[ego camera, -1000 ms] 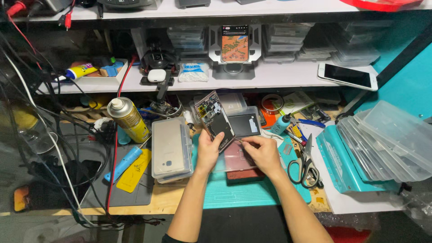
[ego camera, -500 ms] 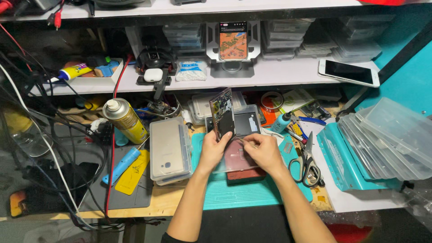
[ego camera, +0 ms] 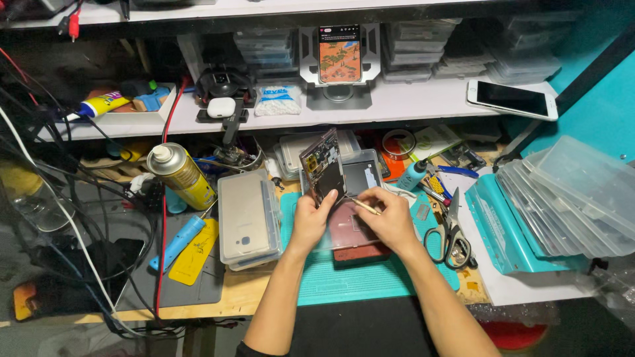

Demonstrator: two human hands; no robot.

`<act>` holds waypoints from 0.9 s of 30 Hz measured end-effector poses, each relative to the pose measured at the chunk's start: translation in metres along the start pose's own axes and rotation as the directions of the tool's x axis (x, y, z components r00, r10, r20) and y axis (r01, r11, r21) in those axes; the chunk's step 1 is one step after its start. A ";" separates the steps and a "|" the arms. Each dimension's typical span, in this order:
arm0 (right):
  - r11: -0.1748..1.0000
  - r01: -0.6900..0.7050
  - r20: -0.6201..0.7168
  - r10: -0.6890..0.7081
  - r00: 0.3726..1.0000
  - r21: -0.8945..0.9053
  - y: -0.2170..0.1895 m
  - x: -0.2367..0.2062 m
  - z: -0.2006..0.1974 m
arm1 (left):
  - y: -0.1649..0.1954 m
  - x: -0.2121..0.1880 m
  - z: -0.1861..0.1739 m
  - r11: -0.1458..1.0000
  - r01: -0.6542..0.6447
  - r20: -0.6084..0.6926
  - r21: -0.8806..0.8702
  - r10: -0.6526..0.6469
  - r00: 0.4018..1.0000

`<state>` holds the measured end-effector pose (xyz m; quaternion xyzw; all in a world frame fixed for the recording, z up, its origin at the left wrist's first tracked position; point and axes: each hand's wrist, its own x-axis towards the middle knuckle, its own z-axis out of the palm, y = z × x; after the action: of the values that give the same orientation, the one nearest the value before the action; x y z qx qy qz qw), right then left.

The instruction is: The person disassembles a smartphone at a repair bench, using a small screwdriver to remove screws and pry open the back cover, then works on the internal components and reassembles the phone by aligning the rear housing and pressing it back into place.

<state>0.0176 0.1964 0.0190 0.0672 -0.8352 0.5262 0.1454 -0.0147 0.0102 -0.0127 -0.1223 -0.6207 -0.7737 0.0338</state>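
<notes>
My left hand (ego camera: 311,218) holds an opened phone body (ego camera: 322,166) tilted upright, its inner boards facing me. My right hand (ego camera: 390,218) grips a thin pale stick tool (ego camera: 362,205), its tip touching the lower edge of the phone body. Both hands hover over a dark red pad (ego camera: 357,235) lying on a teal work mat (ego camera: 370,277). Behind the phone body sits a dark flat panel (ego camera: 362,176) in a clear tray.
Left of the mat lies a stack of clear cases with a phone (ego camera: 248,218), a yellow spray can (ego camera: 180,175) and a blue screwdriver (ego camera: 177,241). Scissors (ego camera: 450,238) lie right of my hand, clear boxes (ego camera: 575,198) farther right. Shelf above holds a phone stand (ego camera: 339,56) and a white phone (ego camera: 512,99).
My left hand has tilted the phone body more upright. My right hand has come in close with the stick tool against its lower edge.
</notes>
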 end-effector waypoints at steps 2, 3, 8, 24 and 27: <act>0.996 -0.052 0.032 0.054 0.998 -0.071 -0.002 0.004 -0.001 | 0.002 0.002 0.002 0.998 0.008 0.025 -0.062 -0.007 1.000; 0.992 -0.079 0.050 0.084 0.995 -0.097 -0.003 0.004 0.000 | 0.002 0.002 0.002 0.996 0.004 0.038 -0.094 0.000 0.999; 0.996 -0.015 0.067 0.021 0.998 -0.092 0.002 0.005 0.001 | 0.005 0.003 0.003 0.999 -0.024 0.081 -0.044 0.028 0.996; 0.996 -0.001 0.052 0.005 0.999 -0.088 -0.005 0.002 0.003 | 0.005 0.002 0.001 0.998 0.017 0.116 -0.053 -0.011 0.993; 0.988 -0.104 0.086 0.114 0.990 -0.111 -0.004 0.003 0.006 | 0.004 0.001 0.000 0.995 0.007 0.123 -0.095 0.004 0.992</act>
<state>0.0148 0.1895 0.0216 0.0378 -0.8702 0.4845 0.0813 -0.0150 0.0094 -0.0088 -0.1709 -0.5840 -0.7935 -0.0111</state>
